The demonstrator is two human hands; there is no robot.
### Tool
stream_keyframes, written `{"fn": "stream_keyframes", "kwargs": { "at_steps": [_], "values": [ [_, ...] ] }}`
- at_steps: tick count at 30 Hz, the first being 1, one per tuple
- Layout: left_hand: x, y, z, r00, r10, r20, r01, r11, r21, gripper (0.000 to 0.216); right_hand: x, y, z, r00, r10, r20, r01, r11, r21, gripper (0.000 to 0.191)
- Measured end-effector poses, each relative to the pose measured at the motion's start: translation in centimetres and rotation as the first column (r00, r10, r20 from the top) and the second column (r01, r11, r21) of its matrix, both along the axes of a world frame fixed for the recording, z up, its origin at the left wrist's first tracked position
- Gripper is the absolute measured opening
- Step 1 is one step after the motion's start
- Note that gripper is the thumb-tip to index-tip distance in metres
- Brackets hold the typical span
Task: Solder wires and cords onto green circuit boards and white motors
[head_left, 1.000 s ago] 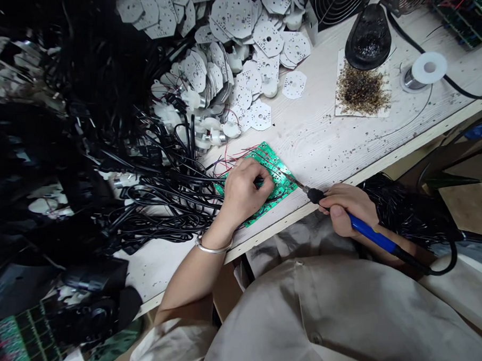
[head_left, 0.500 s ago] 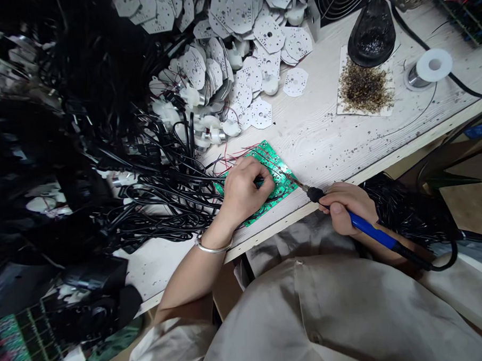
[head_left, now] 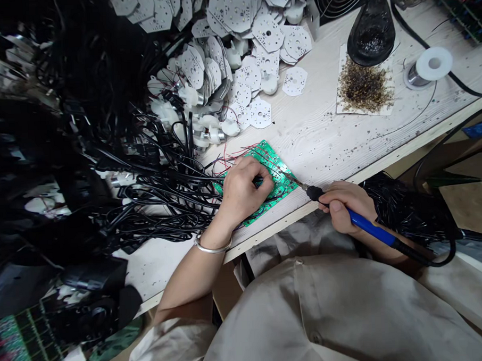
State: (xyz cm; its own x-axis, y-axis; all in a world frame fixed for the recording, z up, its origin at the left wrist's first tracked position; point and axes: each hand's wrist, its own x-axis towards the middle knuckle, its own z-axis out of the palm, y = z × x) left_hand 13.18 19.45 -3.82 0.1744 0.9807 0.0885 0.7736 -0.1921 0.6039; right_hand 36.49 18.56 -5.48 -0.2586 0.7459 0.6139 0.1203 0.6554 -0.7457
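A green circuit board point(head_left: 275, 159) lies near the bench's front edge, with thin red and black wires on it. Over its left part rests my left hand point(head_left: 244, 190), its thumb and fingers curled together in a pinch; whatever is between the fingertips is hidden. My right hand point(head_left: 345, 203) grips a soldering iron point(head_left: 368, 227) with a blue handle. The iron's tip points left and reaches the board just right of my left fingers; I cannot tell whether it touches. Several black cables point(head_left: 178, 204) run in from the left to the board and under my left hand.
White LED boards point(head_left: 235, 10) and small motors point(head_left: 215, 135) are heaped at the back. On the right stand a black iron holder point(head_left: 372, 33), a stained pad point(head_left: 365, 90) and a solder spool point(head_left: 433, 64). Dark debris dots the bench point(head_left: 314, 124). More circuit boards point(head_left: 28, 333) sit lower left.
Almost nothing differs. The soldering iron and my right hand have shifted very slightly; my left hand stays over the board. The whole view has moved a few pixels.
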Motion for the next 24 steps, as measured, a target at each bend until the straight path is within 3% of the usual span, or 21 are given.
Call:
{"fn": "stream_keyframes", "kwargs": {
  "at_steps": [7,13,19,24],
  "values": [
    [-0.5,0.0,0.2,0.996,-0.008,0.083,0.012,0.999,-0.041,0.014,0.2,-0.1,-0.1,1.000,-0.009,0.009,0.010,1.000,-0.021,0.016],
    [-0.6,-0.1,-0.2,0.978,-0.106,-0.177,0.125,0.987,0.100,0.019,-0.2,0.3,0.4,0.999,-0.039,0.015,0.039,0.998,-0.039,0.015],
    [-0.4,0.1,0.5,0.916,-0.144,-0.375,0.191,0.977,0.092,0.023,-0.2,0.8,1.5,0.996,-0.060,0.071,0.069,0.990,-0.121,0.014],
    [-0.5,-0.2,0.4,0.942,-0.129,-0.310,0.170,0.979,0.110,0.022,-0.3,1.0,1.9,0.997,-0.076,0.026,0.080,0.969,-0.234,0.016]
  ]
}}
